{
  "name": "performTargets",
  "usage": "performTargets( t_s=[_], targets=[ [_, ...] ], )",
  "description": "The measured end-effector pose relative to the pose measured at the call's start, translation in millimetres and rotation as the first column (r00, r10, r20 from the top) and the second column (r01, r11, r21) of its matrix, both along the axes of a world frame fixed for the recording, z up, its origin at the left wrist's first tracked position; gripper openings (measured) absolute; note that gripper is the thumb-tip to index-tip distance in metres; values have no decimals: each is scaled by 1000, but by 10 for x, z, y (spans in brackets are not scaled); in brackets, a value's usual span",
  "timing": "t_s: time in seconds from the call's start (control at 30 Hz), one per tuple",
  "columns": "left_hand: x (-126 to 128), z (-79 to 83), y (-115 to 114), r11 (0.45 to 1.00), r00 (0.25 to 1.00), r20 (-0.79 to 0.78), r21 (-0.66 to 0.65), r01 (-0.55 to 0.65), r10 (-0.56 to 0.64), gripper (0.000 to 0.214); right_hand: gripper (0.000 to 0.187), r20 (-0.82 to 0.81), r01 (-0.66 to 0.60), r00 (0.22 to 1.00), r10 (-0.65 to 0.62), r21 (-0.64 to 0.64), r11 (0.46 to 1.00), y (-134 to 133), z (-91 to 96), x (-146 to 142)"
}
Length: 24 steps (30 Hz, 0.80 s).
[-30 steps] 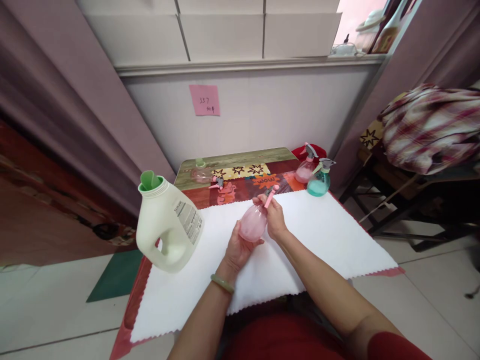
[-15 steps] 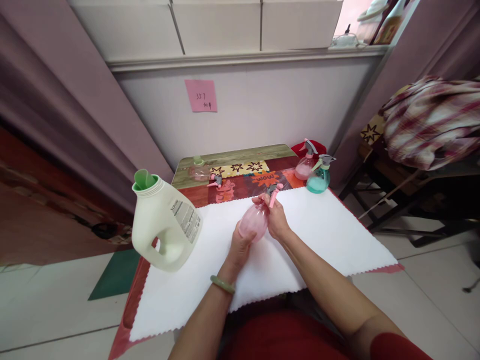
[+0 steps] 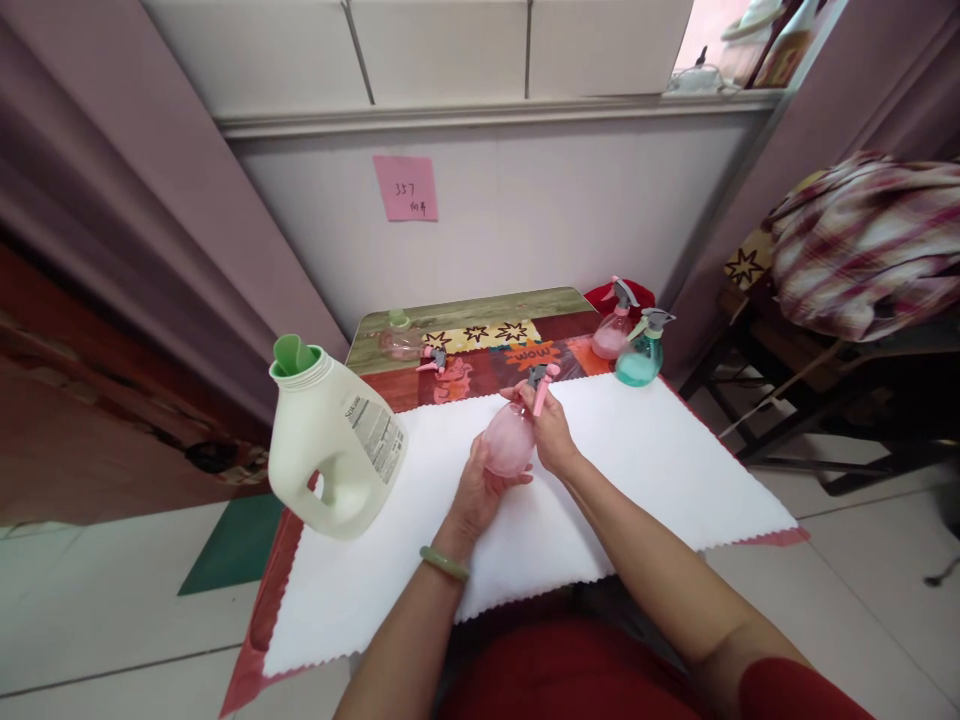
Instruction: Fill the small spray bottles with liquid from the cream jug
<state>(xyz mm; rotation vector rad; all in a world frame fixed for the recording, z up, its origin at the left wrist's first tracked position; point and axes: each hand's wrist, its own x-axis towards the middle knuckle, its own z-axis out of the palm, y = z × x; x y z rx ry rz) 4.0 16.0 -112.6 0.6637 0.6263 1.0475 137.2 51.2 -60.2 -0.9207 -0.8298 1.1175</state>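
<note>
A pink see-through spray bottle (image 3: 510, 440) with a grey and pink trigger head is held tilted above the white cloth (image 3: 630, 480). My right hand (image 3: 551, 430) is closed around its neck, just under the trigger. Beneath the bottle's rounded body, my left hand (image 3: 484, 490) cups the base with its fingers loosely spread, supporting it. To the left stands a large pale green jug (image 3: 337, 440), uncapped, with a green scoop-like piece (image 3: 292, 354) in its mouth.
At the table's back right stand a pink spray bottle (image 3: 612, 332) and a teal one (image 3: 640, 358). A clear bottle (image 3: 401, 343) and a loose pink-grey spray head (image 3: 433, 358) lie at the back left. Plaid fabric (image 3: 870, 250) sits on furniture to the right.
My left hand has loosened and shifted its fingers under the bottle's base. The bottle has turned a little more upright, while my right hand stays at the neck.
</note>
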Motion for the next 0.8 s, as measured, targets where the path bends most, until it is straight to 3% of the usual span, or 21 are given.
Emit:
performTargets(
  t_s=[0.23,0.43,0.67,0.8],
  targets=[
    [74,-20,-16,990,994,-27,98,-100,103,78,25,107,106,988,-110,39,994,-23,-57,-50],
    [82,-40,-24,991,994,-53,107,-85,91,66,21,205,111,971,-121,63,992,-61,-51,-102],
    [78,-114,-2,981,985,-78,134,-143,154,73,31,464,310,830,-310,79,947,-93,-27,-137],
    [79,-84,-12,979,986,-53,143,-147,156,72,31,467,308,830,-305,73,949,-105,19,-167]
  ],
)
